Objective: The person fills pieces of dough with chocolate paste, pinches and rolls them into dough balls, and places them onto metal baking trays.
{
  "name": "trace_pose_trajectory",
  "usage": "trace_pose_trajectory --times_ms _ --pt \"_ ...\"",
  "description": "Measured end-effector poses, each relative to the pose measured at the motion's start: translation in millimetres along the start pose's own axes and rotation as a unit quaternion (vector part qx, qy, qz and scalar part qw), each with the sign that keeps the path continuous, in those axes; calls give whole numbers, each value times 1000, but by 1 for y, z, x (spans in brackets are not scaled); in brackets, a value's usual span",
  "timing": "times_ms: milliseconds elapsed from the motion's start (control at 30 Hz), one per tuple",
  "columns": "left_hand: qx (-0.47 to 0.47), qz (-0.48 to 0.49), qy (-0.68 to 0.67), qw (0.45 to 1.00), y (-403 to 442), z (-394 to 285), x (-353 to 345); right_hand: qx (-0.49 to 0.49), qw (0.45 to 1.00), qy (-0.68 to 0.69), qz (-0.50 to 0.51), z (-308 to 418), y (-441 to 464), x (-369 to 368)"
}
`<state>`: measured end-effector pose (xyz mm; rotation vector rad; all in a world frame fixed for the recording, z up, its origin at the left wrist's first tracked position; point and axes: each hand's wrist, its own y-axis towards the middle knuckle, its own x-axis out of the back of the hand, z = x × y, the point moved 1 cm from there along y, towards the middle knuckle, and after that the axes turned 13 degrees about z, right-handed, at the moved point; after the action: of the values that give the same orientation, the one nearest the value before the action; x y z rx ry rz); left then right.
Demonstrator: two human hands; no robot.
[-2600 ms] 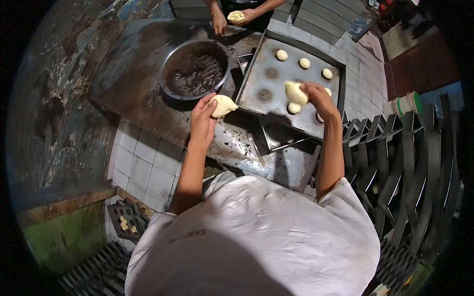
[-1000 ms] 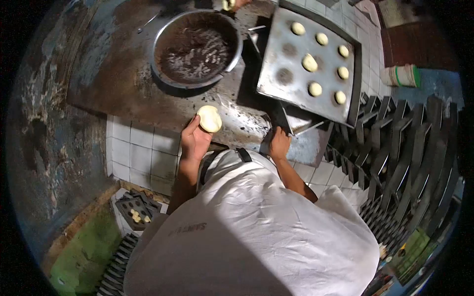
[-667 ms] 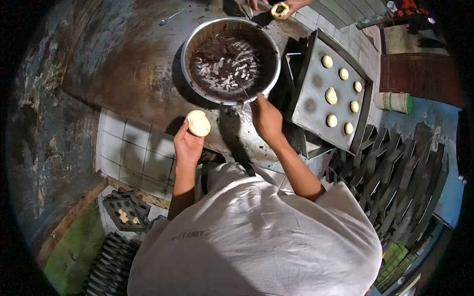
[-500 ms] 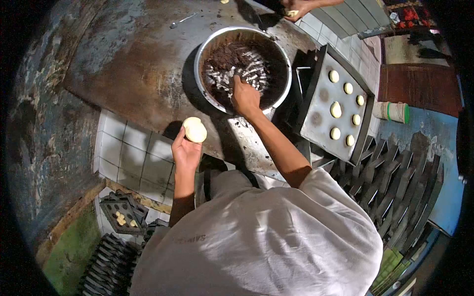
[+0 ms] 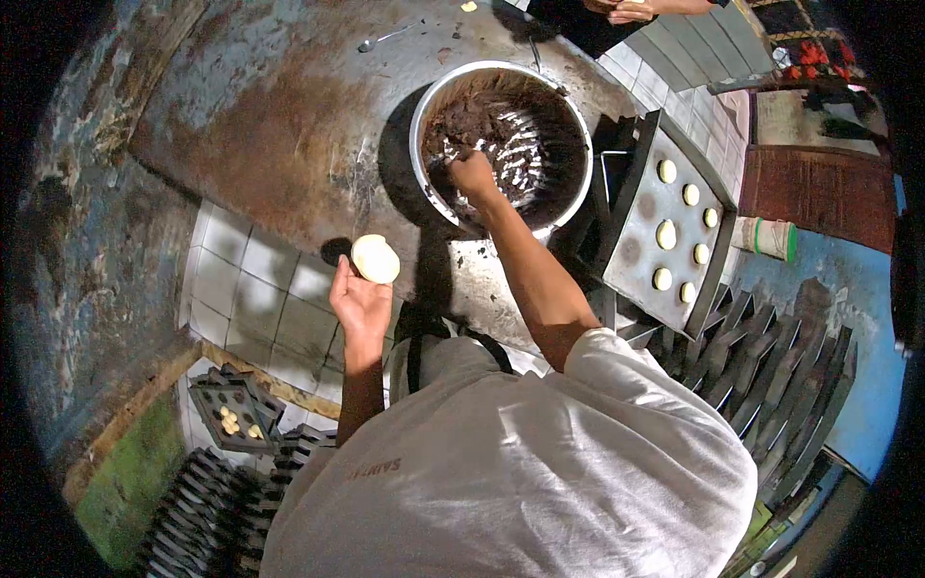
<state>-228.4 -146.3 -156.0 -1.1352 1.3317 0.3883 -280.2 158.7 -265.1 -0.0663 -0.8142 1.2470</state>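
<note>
A flattened round of pale dough (image 5: 375, 259) rests on the fingers of my left hand (image 5: 362, 308), thumb at its edge, palm up, in front of the table edge. My right hand (image 5: 473, 178) reaches down into a large metal bowl (image 5: 421, 176), its fingers curled into a dark brown, crumbly filling (image 5: 469, 123). The fingertips are partly hidden by the hand and the filling. Streaks of bare shiny metal show at the bowl's bottom, to the right of this hand.
Right of the bowl, a baking tray (image 5: 644, 252) bears several small dough balls (image 5: 666, 234). A spoon (image 5: 383, 39) lies on the worn table (image 5: 279, 125). Another person's hand (image 5: 631, 12) is at the top. Stacked dark trays (image 5: 771, 376) stand right; a tray of dough pieces (image 5: 234, 412) lies low left.
My right hand has pushed toward the bowl's left side, its fingers curling more into the filling. My left hand still holds the dough. The view has shifted slightly; the other person's hand moved right.
</note>
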Motion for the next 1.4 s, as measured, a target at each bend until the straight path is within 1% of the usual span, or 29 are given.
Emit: trace_pose_trajectory --times_ms 33,67,133,200,267,367,400,467,500,533,633,667,733,767,833,867,900,933,1000,1067,1133,1167,1200,1233,1267,1300,1333,1367,1400 --pt "0 0 -6 1000 0 3 -3 -66 972 212 76 -9 12 -1" --pt "1 4 -5 1000 1 6 -5 -117 907 383 133 -18 19 -2" --pt "2 16 34 999 5 11 -12 -135 797 542 231 0 0 22" --pt "5 31 44 999 7 17 -21 -65 775 558 289 6 -13 37" --pt "11 44 59 997 6 21 -32 21 782 548 298 23 -37 54" --pt "7 40 66 997 4 40 -54 63 797 513 312 36 -85 84" --pt "6 44 70 997 2 48 -64 95 809 471 340 47 -115 100" --pt "30 73 52 996 -5 69 -81 111 817 467 320 47 -166 117" --pt "44 101 52 993 -7 82 -88 149 797 482 331 43 -188 123" --pt "66 88 51 993 -16 97 -106 150 796 491 321 46 -215 131" --pt "127 135 33 982 -36 146 -121 163 874 405 212 8 -261 130" --pt "128 178 34 975 -36 161 -106 170 889 384 182 -8 -273 127" --pt "162 144 3 976 -51 189 -110 210 902 364 100 -38 -299 127" --pt "180 149 13 972 -60 204 -107 174 911 363 92 -57 -321 131" --pt "208 166 57 962 -82 234 -97 145 917 365 72 -105 -356 127" --pt "210 144 71 964 -88 249 -88 134 918 368 58 -121 -379 127" --pt "228 166 57 958 -95 259 -82 118 915 383 39 -147 -396 123" --pt "244 188 43 950 -103 269 -80 93 929 359 22 -169 -413 123" --pt "245 195 40 949 -111 279 -86 103 897 428 35 -210 -441 122" --pt "239 201 35 949 -118 285 -90 117 897 426 25 -240 -456 123" --pt "267 244 15 932 -129 294 -98 72 870 479 95 -247 -468 128" --pt "252 216 44 942 -137 299 -99 -1 904 418 96 -251 -469 133" --pt "254 218 49 941 -146 305 -104 3 902 421 93 -257 -462 126" --pt "268 206 55 940 -155 309 -108 0 981 196 1 -266 -452 113" --pt "278 195 59 939 -163 313 -110 -2 995 -44 -91 -268 -444 104" --pt "271 183 75 942 -168 318 -112 80 982 -8 -170 -260 -440 103" --pt "266 185 79 943 -169 319 -112 111 968 38 -223 -229 -445 113" --pt "280 199 81 936 -171 319 -109 114 958 177 -195 -192 -452 128" --pt "296 212 81 928 -173 320 -107 112 929 312 -164 -160 -459 143"
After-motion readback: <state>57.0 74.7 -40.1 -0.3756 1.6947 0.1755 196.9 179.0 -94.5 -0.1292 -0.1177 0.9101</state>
